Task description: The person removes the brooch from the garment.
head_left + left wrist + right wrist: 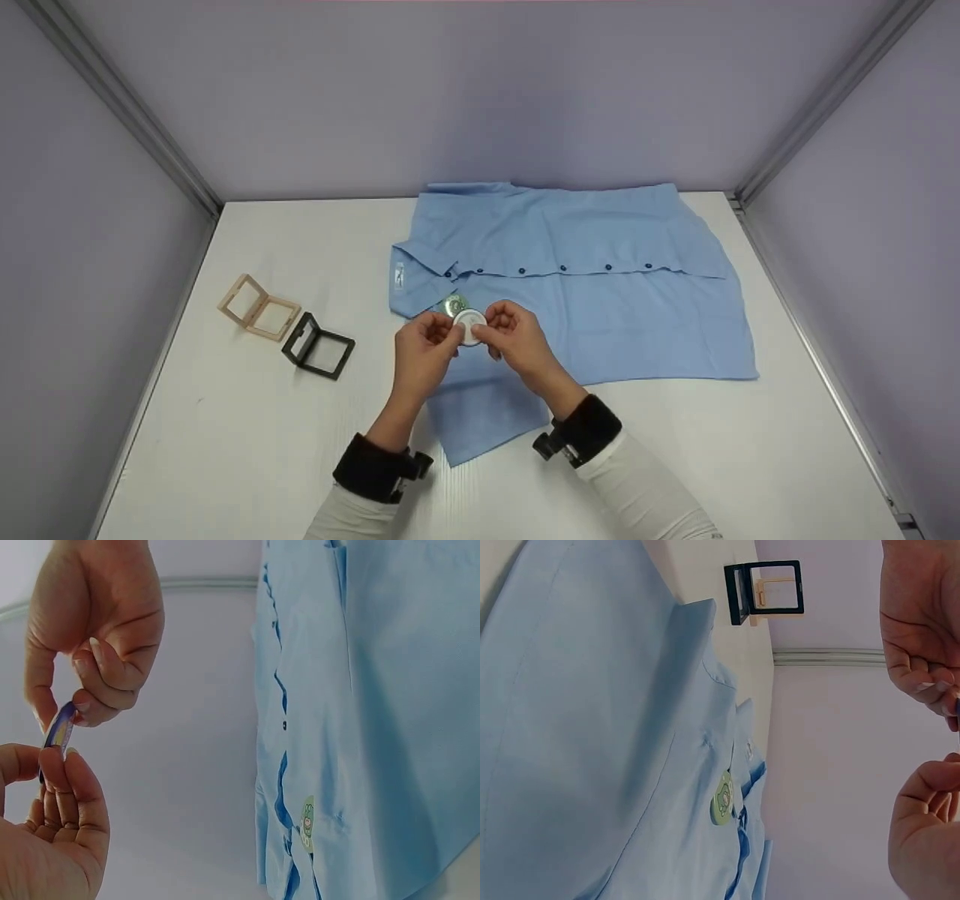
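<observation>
Both hands hold a round badge (469,328) by its opposite edges, above the upper part of a light blue shirt (637,322). My left hand (426,349) pinches the left edge between thumb and fingers, while my right hand (521,341) pinches the right edge. The badge's pale back faces up in the head view; its purple and yellow printed side shows edge-on in the left wrist view. Just beyond it, a green round badge (454,304) lies on the shirt near the collar (424,281), and also shows in the right wrist view.
The shirt lies flat, collar to the left, dark buttons (563,268) along its front and one sleeve (491,420) toward me. Left of it on the white table (247,450) stand a wooden hinged frame (274,317) and a black one (322,352), both unfolded. Walls enclose the table.
</observation>
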